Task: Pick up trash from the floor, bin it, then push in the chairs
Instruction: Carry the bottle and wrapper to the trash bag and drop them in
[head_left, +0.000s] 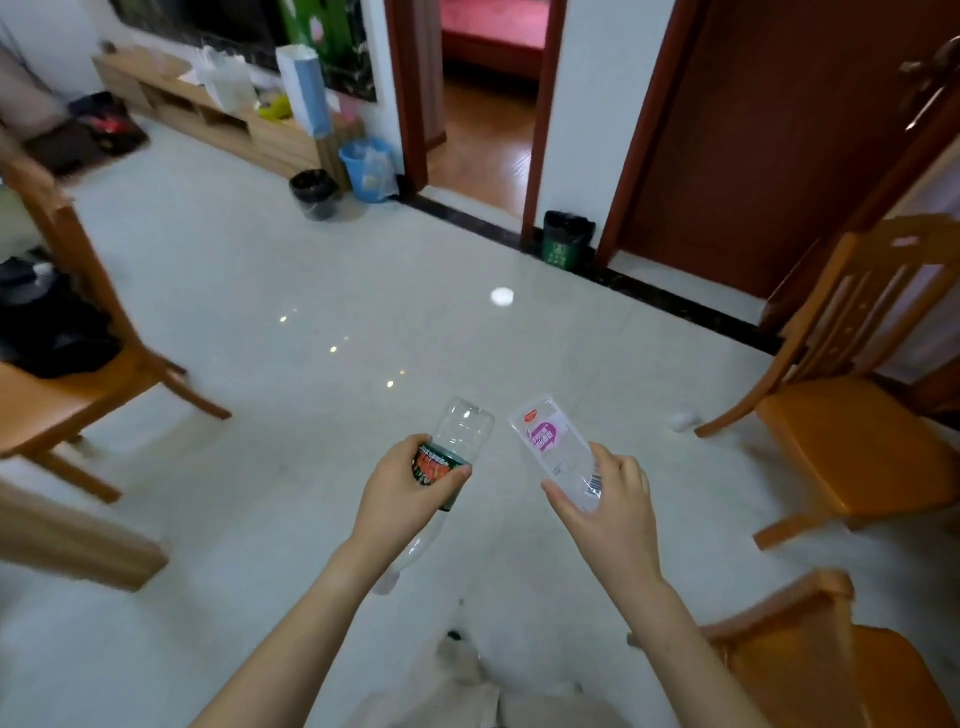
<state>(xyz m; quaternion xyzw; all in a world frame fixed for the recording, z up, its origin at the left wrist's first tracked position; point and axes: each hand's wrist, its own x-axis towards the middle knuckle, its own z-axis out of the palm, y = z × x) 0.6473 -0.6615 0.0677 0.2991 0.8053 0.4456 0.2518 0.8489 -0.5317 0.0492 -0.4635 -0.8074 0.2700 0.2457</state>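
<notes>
Left hand (402, 493) grips bottle (457, 441); right hand (608, 506) grips wrapper (558, 447).

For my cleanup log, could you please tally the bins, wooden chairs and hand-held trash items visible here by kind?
Bins: 3 (black round bin, blue plastic bin, green bin with black liner)
Wooden chairs: 3 ()
Held trash: 2 (clear plastic bottle in left hand, clear plastic wrapper in right hand)
Total: 8
</notes>
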